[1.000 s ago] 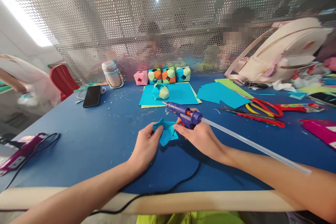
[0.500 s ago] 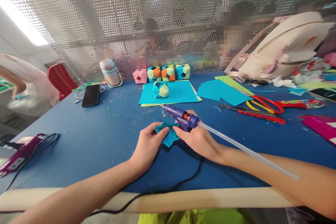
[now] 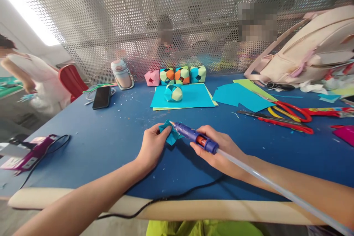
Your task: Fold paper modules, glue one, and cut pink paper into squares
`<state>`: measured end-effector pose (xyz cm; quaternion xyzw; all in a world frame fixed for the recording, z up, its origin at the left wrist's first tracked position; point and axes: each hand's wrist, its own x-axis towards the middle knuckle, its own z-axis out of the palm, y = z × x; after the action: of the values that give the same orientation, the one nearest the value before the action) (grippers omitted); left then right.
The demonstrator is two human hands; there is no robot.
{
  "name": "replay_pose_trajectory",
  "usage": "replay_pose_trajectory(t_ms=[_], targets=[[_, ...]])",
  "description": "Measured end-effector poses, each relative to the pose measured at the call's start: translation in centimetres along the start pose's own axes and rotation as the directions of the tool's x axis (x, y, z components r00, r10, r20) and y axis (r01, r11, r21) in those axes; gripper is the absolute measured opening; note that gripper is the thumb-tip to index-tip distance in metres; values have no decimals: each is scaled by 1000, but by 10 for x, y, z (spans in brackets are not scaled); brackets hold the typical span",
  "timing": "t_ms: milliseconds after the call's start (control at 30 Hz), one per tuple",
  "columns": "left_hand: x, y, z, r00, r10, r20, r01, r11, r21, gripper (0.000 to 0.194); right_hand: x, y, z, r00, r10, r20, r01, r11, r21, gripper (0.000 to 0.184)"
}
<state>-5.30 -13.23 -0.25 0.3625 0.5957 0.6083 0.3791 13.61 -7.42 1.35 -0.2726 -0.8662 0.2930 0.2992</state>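
Between its thumb and fingers, my left hand [image 3: 153,143] pinches a folded blue paper piece [image 3: 172,139] just above the table. My right hand [image 3: 218,150] is wrapped round a purple hot glue gun [image 3: 190,132], whose tip is at the upper edge of the paper; I cannot tell whether it touches. A long clear glue stick [image 3: 257,171] sticks out of the gun's rear, over my right forearm. Beyond my hands, a blue and pale-yellow folded paper ball [image 3: 173,93] rests on stacked blue sheets [image 3: 196,97].
Several paper balls [image 3: 181,75] line the perforated metal screen. A phone [image 3: 101,97] and a bottle [image 3: 121,75] stand left, a purple power strip [image 3: 35,155] nearer. Scissors [image 3: 293,110], cut blue paper [image 3: 240,96] and a backpack [image 3: 309,48] are right. A black cord [image 3: 166,200] crosses the table's front edge.
My right hand has let go of the paper and drawn back to the right. It has brought the glue gun's tip down to the paper, which my left hand still holds.
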Motion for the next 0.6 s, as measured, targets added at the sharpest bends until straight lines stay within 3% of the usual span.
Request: replay_pose_trajectory(t_ms=[333,600], targets=[[-1,1,-1,999,41,19,-44,979,197,29,1,3,5,997,-50,66,55,996,-76,10],[-1,2,-3,999,39,20,-41,991,130,30,0,6,3,998,12,66,-8,998,-57,13]])
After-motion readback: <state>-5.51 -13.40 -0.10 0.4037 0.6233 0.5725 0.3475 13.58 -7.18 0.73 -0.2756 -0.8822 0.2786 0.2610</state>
